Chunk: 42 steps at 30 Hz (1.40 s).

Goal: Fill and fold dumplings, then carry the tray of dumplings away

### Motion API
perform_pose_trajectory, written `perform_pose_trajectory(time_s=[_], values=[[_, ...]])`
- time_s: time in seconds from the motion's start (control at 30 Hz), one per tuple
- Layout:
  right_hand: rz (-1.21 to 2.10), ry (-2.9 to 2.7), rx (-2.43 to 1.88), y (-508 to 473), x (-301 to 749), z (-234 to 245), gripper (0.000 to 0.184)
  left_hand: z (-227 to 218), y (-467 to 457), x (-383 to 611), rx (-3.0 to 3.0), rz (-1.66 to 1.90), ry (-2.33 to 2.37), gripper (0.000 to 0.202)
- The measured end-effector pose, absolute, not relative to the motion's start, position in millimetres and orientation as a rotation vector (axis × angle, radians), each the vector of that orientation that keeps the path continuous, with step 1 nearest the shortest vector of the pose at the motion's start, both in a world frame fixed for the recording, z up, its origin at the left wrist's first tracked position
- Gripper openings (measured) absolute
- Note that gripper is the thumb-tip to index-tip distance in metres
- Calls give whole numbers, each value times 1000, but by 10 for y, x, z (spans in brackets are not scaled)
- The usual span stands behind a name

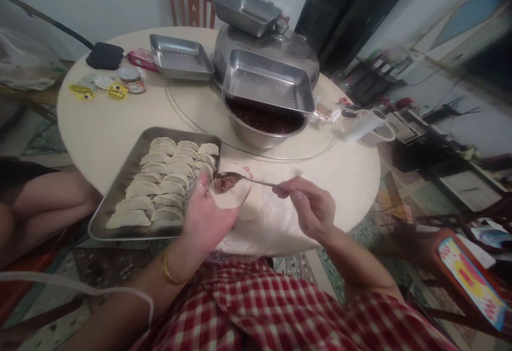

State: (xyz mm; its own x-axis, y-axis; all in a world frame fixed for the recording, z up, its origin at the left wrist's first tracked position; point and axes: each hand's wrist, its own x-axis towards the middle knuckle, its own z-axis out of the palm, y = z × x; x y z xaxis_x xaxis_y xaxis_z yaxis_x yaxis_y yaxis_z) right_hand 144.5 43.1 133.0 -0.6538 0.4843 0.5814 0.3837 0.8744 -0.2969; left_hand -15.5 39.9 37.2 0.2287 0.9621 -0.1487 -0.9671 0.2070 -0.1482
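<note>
While left hand (pixel 204 215) cups wrapper (pixel 232 193), fingers hidden beneath; right hand (pixel 310 207) fingers pinching spoon (pixel 240 179), bowl buried in filling

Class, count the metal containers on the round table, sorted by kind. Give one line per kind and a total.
Empty square metal pans: 3
Flat tray of folded dumplings: 1
Round bowl of dark filling: 1
Total: 5
</note>
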Motion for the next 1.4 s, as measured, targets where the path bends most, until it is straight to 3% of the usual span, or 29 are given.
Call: perform_pose_trajectory(time_s=[0.2,0.67,0.9,1.07,1.4], values=[[383,-2049,-817,386,1601,985,17,382,391,-107,-240,1328,40,48],[709,-1672,-899,457,1651,947,14,332,359,35,-118,1308,16,26],[709,-1621,-1002,495,1620,943,18,284,371,63,-111,1265,27,24],[726,-1645,-990,516,1616,944,18,391,371,-19,-218,1254,58,34],[356,-1876,-826,407,1691,1184,15,347,424,-27,-331,1301,87,42]])
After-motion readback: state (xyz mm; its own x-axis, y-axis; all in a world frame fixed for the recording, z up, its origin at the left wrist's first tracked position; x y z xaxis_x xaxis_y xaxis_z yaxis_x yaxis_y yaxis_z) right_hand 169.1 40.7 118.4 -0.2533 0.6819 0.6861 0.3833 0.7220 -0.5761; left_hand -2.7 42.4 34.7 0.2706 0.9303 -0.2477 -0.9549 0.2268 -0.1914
